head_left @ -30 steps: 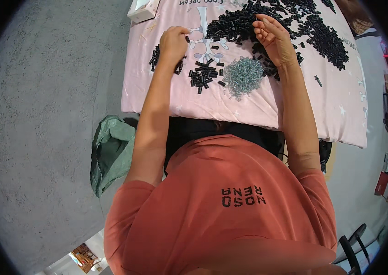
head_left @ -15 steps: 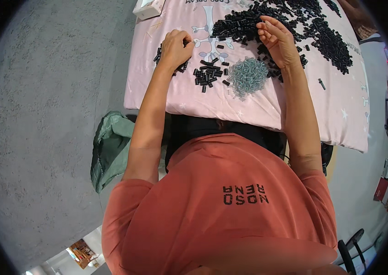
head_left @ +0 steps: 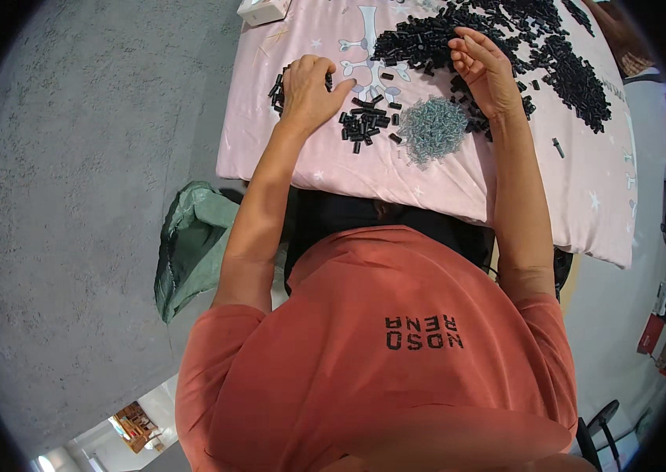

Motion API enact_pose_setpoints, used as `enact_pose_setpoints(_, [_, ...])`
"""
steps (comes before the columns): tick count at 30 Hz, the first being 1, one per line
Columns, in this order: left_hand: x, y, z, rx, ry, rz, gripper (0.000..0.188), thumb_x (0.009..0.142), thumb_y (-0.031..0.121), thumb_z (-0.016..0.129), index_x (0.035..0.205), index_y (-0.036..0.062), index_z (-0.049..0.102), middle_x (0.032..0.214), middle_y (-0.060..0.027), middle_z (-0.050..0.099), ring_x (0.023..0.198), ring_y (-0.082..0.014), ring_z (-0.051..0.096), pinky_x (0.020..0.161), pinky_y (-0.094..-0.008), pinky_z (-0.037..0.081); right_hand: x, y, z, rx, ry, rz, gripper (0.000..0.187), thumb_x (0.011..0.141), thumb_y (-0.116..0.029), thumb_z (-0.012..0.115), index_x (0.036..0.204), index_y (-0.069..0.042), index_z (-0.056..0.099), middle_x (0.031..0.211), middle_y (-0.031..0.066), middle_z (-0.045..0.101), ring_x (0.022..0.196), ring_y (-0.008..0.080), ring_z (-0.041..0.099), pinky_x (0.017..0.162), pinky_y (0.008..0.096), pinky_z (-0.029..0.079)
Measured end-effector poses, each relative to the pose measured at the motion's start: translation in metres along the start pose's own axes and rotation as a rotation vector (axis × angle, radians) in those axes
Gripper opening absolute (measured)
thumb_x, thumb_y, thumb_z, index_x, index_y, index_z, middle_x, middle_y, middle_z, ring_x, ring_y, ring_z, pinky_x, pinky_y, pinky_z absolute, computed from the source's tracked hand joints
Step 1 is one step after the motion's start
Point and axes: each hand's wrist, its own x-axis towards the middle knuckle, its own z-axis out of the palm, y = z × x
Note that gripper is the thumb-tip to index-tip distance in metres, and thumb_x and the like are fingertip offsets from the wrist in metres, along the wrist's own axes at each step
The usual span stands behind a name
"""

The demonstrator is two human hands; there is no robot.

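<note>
My left hand (head_left: 311, 93) rests over a small heap of black tube-shaped pieces (head_left: 276, 93), its thumb spread away from the fingers. Part of that heap is hidden beneath it. Farther right, my right hand (head_left: 492, 75) is raised with thumb and fingertips pinched together beside the large black pile (head_left: 419, 46). What lies in the pinch, if anything, is too small to make out. Between the hands are a loose group of short black cylinders (head_left: 364, 122) and a mound of small shiny silvery-grey parts (head_left: 432, 132).
A pink patterned cloth (head_left: 396, 182) covers the table. More black pieces (head_left: 577, 82) spread over its far right, and a single one (head_left: 558, 148) lies apart. A white box (head_left: 263, 9) stands at the far left edge. A green bag (head_left: 195, 248) sits below on the left.
My left hand has opened, its thumb moving out from the curled fingers. The right hand keeps its pinch in nearly the same place. The whole view has shifted slightly.
</note>
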Motion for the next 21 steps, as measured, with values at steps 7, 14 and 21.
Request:
enact_pose_setpoints(7, [-0.004,-0.019,0.000,-0.060,0.021,-0.036,0.021,0.077,0.019,0.070,0.091,0.0067,0.063,0.097,-0.0097,0.061,0.097,-0.0306,0.054,0.086,-0.0420,0.040,0.002,-0.001,0.001,0.014,-0.008,-0.001,0.032,0.091,-0.012,0.060,0.120,0.002,0.056,0.101,0.0098,0.065,0.082,0.0120,0.060,0.074,0.0214,0.050])
enact_pose_setpoints(14, [-0.004,-0.013,-0.034,-0.228,-0.102,-0.062,0.007,0.077,0.012,0.066,0.082,0.0067,0.067,0.088,-0.0098,0.063,0.090,-0.0300,0.057,0.081,-0.0390,0.045,0.001,-0.002,0.003,-0.023,0.018,-0.004,0.033,0.091,-0.013,0.061,0.120,0.001,0.056,0.100,0.0091,0.065,0.082,0.0116,0.060,0.074,0.0213,0.050])
enact_pose_setpoints(21, [-0.016,0.004,-0.037,-0.059,-0.234,0.074,0.005,0.076,0.010,0.065,0.077,0.0056,0.066,0.085,-0.0121,0.060,0.089,-0.0315,0.056,0.079,-0.0422,0.045,0.002,-0.003,0.002,-0.016,-0.004,-0.001,0.034,0.091,-0.013,0.061,0.120,0.001,0.056,0.100,0.0092,0.065,0.083,0.0118,0.060,0.074,0.0213,0.050])
